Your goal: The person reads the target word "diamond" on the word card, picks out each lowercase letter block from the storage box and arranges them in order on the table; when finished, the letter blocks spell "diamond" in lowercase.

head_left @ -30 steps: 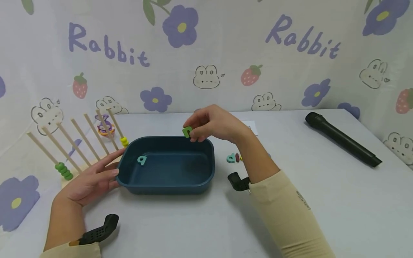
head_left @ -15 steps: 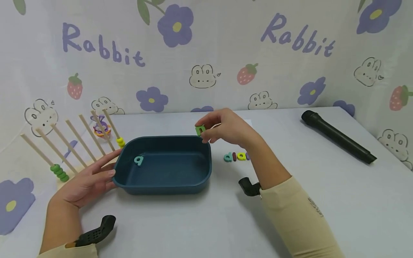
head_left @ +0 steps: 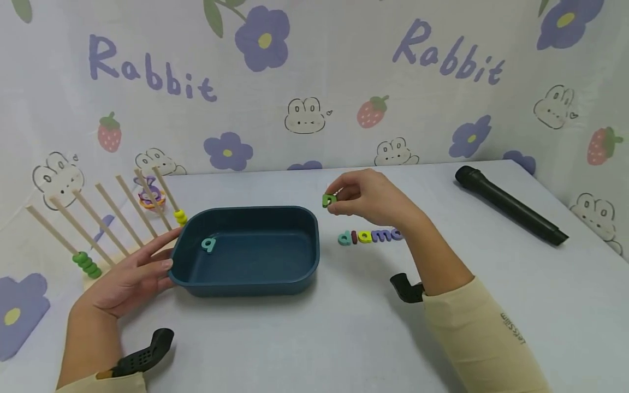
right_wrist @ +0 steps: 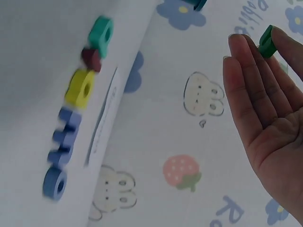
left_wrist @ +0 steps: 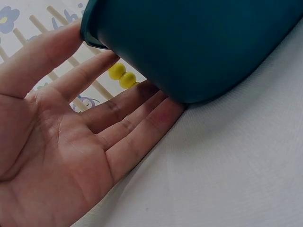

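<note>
My right hand [head_left: 371, 196] pinches a green letter [head_left: 328, 200], apparently an "n", between thumb and finger, above the table right of the dark teal tub [head_left: 245, 289]. In the right wrist view the green letter [right_wrist: 268, 43] sits between the fingertips. My left hand [head_left: 130, 275] rests against the tub's left end, its fingers extended along the wall [left_wrist: 165, 52]. Inside the tub lies one light teal letter [head_left: 208, 245]. Under my right hand stand letters in a row: teal "d" [head_left: 344, 238], thin dark red one [head_left: 354, 237], yellow "a" [head_left: 365, 237], purple "m" [head_left: 381, 236], bluish round one [head_left: 396, 234].
A wooden peg rack [head_left: 120, 215] with green beads [head_left: 87, 265] and yellow beads [head_left: 180, 217] stands at left. Behind it is a purple and orange toy [head_left: 150, 196]. A black microphone [head_left: 511, 204] lies at right. A printed paper strip [right_wrist: 102, 116] lies behind the letter row.
My right hand has moved right with the green letter, from over the tub's far rim to beyond its right end. More of the letter row shows. The left hand stays at the tub.
</note>
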Demonstrator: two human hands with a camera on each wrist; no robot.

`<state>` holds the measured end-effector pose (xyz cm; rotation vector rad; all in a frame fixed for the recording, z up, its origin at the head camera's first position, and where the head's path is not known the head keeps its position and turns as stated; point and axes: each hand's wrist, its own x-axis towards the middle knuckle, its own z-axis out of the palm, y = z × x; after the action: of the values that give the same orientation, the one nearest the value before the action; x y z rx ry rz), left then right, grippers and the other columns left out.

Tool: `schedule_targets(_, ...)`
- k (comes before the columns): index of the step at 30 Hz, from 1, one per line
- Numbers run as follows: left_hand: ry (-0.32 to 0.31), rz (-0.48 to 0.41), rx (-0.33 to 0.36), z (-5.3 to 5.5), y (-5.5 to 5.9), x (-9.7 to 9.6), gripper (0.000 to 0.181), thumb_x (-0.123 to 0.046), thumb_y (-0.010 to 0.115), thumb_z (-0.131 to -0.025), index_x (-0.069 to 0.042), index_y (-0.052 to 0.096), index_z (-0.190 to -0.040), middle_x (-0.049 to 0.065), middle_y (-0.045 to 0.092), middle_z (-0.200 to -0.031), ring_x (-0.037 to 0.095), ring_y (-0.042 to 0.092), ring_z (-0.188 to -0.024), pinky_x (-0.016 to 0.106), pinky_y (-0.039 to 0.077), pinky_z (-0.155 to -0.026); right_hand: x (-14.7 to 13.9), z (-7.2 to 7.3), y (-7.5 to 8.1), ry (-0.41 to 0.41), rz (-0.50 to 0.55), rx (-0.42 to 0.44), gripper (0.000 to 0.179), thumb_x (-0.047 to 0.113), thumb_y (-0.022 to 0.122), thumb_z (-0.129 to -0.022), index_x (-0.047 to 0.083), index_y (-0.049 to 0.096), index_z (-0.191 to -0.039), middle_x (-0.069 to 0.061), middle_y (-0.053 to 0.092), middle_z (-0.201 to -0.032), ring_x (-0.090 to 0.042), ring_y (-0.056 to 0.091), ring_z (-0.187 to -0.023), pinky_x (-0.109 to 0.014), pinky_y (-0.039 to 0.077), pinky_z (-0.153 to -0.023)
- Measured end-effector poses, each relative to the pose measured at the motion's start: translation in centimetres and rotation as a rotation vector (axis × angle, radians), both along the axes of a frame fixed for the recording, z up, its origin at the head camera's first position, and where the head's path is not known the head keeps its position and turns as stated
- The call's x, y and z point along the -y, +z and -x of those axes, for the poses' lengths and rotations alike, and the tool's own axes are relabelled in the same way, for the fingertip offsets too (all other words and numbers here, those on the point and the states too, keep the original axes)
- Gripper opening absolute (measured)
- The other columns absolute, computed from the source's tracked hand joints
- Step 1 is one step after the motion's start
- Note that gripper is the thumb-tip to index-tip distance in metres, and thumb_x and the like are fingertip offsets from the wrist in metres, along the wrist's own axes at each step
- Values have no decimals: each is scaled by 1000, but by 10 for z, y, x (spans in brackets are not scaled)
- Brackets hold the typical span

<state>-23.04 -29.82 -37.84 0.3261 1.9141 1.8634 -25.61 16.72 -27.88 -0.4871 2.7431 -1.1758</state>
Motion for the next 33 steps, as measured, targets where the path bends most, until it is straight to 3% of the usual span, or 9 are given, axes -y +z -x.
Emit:
schedule_targets(7,2,-12,0,-1,1,0,67,-11,49,-108,-29,21,-166,13,19,-167,9,59,-129,28,55,-101,-42,-7,-4,-62,-67,21,30,21,75,-95,12,69,-123,-4,77,-104,-25,71,-97,-40,57,-89)
schedule_targets(16,-12,-10,-16,-2,1,-4,67,-12,49,-108,-31,21,-166,13,20,-168,7,58,-131,28,53,-103,-89,-12,-1,-68,-203,39,31,23,75,-93,14,71,-123,-6,73,-111,-26,68,-105,-44,56,-89)
schedule_targets(24,-17,-17,-17,-3,3,-1,67,-10,49,-108,-30,20,-166,9,24,-165,8,59,-130,28,53,-103,-116,-4,-16,-119,-251,138,37,27,74,-94,14,69,-129,-10,66,-113,-29,68,-97,-49,55,-86)
schedule_targets(33,-16,-28,-9,-2,4,0,68,-10,49,-108,-30,21,-166,10,18,-169,8,60,-130,28,53,-103,-129,4,-35,-130,-296,245,33,21,73,-94,11,70,-125,-10,64,-103,-25,63,-87,-37,53,-77)
